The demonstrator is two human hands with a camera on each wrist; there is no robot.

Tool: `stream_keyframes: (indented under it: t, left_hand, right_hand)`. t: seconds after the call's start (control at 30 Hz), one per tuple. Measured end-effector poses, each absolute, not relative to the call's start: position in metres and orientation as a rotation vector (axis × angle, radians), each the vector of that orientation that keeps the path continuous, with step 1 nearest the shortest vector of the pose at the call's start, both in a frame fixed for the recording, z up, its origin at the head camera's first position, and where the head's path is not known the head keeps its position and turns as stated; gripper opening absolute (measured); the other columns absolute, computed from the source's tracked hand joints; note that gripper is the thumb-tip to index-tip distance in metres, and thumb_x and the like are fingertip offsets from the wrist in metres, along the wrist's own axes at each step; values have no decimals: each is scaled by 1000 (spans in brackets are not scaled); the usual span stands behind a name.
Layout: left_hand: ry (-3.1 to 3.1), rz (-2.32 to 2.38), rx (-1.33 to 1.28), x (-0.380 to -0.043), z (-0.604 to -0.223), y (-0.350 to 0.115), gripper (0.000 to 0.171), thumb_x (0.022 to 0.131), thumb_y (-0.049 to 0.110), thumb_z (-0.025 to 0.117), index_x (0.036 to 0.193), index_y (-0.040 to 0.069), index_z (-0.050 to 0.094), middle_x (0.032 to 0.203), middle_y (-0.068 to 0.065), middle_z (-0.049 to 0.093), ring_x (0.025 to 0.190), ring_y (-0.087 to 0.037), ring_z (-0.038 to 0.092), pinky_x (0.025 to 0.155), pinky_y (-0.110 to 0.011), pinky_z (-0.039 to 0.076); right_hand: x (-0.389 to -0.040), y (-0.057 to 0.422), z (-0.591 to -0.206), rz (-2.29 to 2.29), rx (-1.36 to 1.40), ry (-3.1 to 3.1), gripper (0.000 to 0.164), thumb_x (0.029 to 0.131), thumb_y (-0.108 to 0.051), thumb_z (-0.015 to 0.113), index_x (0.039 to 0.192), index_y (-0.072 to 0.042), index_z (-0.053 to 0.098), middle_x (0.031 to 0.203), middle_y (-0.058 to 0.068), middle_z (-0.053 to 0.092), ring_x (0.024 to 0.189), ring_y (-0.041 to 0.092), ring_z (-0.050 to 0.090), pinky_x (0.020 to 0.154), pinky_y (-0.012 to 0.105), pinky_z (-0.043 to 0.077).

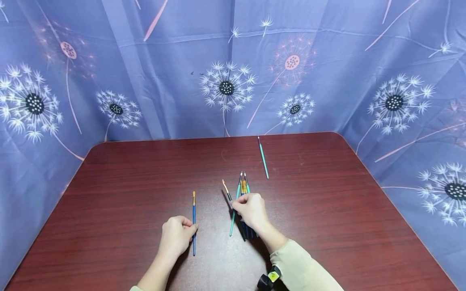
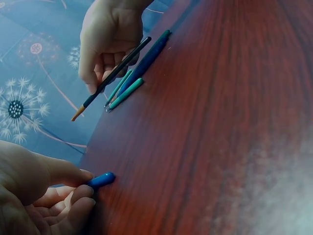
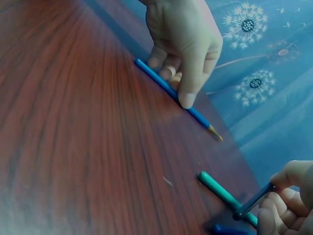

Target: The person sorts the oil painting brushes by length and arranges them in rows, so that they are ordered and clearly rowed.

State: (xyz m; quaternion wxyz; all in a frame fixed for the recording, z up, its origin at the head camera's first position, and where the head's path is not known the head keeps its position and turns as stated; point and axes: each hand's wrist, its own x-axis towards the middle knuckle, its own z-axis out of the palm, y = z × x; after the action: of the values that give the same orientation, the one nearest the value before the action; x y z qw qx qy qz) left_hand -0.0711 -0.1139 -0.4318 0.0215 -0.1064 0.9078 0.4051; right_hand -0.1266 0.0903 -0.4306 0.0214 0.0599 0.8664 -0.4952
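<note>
My left hand (image 1: pixel 177 236) pinches a blue paintbrush (image 1: pixel 194 210) between thumb and fingers, its golden bristles pointing away from me. To the right, my right hand (image 1: pixel 251 210) pinches a black paintbrush (image 2: pixel 117 71) that is tilted, with its tip toward the upper left in the head view. Under and behind the right hand lies a bunch of blue and teal paintbrushes (image 1: pixel 243 186), partly hidden by that hand. One teal paintbrush (image 1: pixel 233 220) slants across the left side of the bunch.
Another teal paintbrush (image 1: pixel 263 159) lies alone near the back edge of the dark red wooden table (image 1: pixel 120 194). A blue curtain (image 1: pixel 174 81) with a dandelion print hangs behind and beside the table. A black strap device (image 1: pixel 269 279) sits at the right wrist.
</note>
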Motion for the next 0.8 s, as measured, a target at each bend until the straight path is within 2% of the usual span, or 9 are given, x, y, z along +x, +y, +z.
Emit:
stream_keyframes:
  t: [0.3, 0.6, 0.8]
  left_hand:
    - [2805, 1286, -342, -72, -431, -113, 11, 78, 13, 70, 72, 5, 66, 58, 2, 64, 48, -6, 55, 48, -25, 44]
    - [2819, 1276, -341, -72, -431, -114, 10, 79, 14, 70, 73, 6, 67, 59, 2, 65, 49, -6, 56, 50, -26, 45]
    - [2838, 1254, -334, -72, -430, -115, 10, 79, 14, 70, 74, 6, 67, 59, 2, 65, 49, -6, 56, 52, -27, 46]
  right_hand:
    - [-126, 75, -431, -1631, 179, 2543, 13, 76, -16, 71, 77, -3, 73, 53, 2, 61, 38, 6, 50, 39, 26, 47]
    - [-123, 58, -433, -1679, 167, 2445, 15, 77, -15, 70, 78, 0, 72, 56, 3, 62, 47, 8, 56, 43, 28, 51]
    - [-122, 49, -433, -1677, 182, 2432, 16, 78, -16, 71, 77, -1, 72, 57, 6, 64, 45, 8, 55, 42, 28, 51]
